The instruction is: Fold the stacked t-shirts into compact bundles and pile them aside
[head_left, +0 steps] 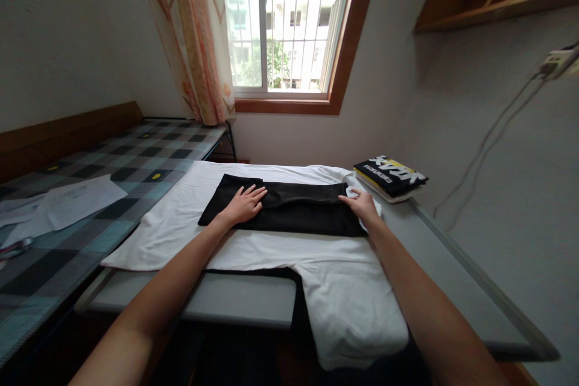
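Note:
A black garment (298, 211), folded into a long flat strip, lies across a spread white T-shirt (257, 248). My left hand (246, 202) rests flat on the garment's left part, fingers spread. At the right end, my right hand (360, 205) pinches the garment's upper corner between thumb and fingers. Whether the black piece is trousers or another kind of clothing, I cannot tell. One sleeve of the T-shirt hangs over the table's near edge, and more black cloth (301, 307) shows beneath it.
Folded clothes (391, 178), a black printed one on top, are stacked at the grey table's (456, 277) back right. On the left stands a bed with a checked cover (113, 154) and loose papers (75, 202). A curtain (199, 42) hangs beside the barred window.

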Demonstrator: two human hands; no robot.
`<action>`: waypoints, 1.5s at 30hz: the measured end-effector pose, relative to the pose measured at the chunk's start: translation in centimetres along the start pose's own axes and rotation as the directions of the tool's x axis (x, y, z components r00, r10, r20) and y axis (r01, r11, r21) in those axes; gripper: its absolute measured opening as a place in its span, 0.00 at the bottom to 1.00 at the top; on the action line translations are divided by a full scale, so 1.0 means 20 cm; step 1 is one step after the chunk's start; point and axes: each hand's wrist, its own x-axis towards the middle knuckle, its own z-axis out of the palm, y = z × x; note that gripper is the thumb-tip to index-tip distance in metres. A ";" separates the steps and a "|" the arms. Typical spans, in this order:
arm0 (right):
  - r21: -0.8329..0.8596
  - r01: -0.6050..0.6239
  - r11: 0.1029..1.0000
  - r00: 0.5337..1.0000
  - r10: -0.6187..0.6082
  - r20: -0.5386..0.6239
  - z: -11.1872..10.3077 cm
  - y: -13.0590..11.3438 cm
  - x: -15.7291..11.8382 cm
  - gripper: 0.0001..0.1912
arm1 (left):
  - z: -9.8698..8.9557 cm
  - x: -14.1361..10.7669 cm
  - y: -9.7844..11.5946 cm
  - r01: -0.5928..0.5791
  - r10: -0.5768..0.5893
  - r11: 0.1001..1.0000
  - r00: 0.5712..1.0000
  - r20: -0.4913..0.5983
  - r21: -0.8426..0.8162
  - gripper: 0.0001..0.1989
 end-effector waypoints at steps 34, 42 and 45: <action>-0.583 0.070 0.810 0.997 -0.069 0.024 -0.29 0.00 0.16 0.15 | -0.03 -0.05 0.09 -0.147 0.137 0.983 0.986 -0.096 -0.114 0.26; -0.472 -0.072 0.879 0.978 0.155 0.140 -0.34 -0.02 0.15 0.19 | -0.01 -0.05 0.09 -0.149 0.135 0.981 0.985 -0.110 -0.125 0.28; -0.341 -0.118 0.933 0.959 0.196 0.206 -0.35 -0.06 0.15 0.20 | -0.01 -0.05 0.09 -0.147 0.133 0.981 0.985 -0.112 -0.128 0.28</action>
